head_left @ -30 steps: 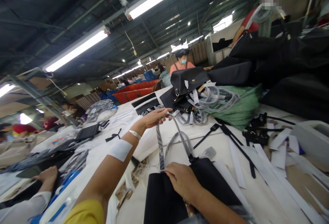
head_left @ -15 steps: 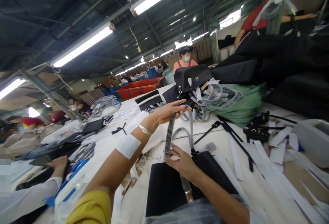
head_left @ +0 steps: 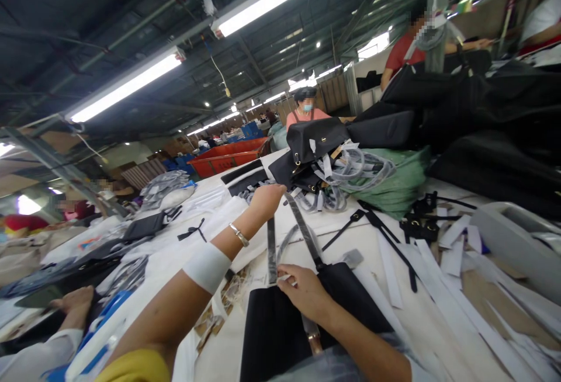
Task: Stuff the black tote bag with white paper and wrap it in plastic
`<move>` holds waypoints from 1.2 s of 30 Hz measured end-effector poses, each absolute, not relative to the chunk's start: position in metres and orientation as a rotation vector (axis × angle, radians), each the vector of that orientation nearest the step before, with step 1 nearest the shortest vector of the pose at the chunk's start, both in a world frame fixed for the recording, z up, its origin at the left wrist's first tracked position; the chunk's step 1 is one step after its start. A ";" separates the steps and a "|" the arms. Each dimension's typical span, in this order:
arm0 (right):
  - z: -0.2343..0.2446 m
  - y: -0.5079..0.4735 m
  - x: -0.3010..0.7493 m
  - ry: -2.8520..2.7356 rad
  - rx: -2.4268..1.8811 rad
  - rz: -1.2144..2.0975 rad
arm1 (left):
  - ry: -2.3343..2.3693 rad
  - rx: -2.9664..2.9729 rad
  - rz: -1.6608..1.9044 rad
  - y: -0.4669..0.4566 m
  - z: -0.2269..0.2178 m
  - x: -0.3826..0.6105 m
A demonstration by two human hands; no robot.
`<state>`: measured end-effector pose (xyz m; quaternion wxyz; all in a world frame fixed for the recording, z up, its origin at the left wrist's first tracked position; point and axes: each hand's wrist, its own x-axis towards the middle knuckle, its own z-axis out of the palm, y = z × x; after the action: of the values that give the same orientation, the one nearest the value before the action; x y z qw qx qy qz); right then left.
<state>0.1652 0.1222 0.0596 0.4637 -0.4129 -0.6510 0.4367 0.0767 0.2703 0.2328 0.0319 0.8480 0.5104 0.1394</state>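
A black bag (head_left: 280, 326) lies flat on the white table (head_left: 442, 329) in front of me. Its grey wrapped strap (head_left: 302, 230) rises from the bag's top edge as a loop. My left hand (head_left: 265, 198) is closed around the top of that loop and holds it stretched away from me. My right hand (head_left: 304, 294) rests on the bag's top edge, its fingers pinching the strap's lower end near where it joins the bag. A white band sits on my left forearm and a metal bangle on the wrist.
Black straps (head_left: 385, 233) and white paper strips (head_left: 456, 242) lie to the right. A green sack (head_left: 394, 183) with grey handles and black bags (head_left: 319, 139) is piled behind. Another person's hand (head_left: 74, 303) is at the lower left. Other people stand at the far side.
My left hand has closed over the strap loop and pulled it taut. My right hand dropped back from the mid-strap to the bag's top edge.
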 end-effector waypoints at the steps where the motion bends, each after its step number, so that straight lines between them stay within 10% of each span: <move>1: 0.059 0.122 0.165 -1.609 -1.034 1.049 | 1.603 2.593 0.497 0.276 0.226 0.074; 23: 0.050 0.115 0.164 -1.861 -1.185 0.847 | 1.577 2.423 0.149 0.351 0.059 0.085; 36: 0.054 0.125 0.164 -1.530 -1.070 1.009 | 1.284 1.752 0.064 0.356 0.093 0.060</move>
<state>0.1635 0.1248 0.0542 0.4880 -0.4399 -0.6293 0.4151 0.0599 0.3562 0.0928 0.4657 0.7135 0.5228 0.0261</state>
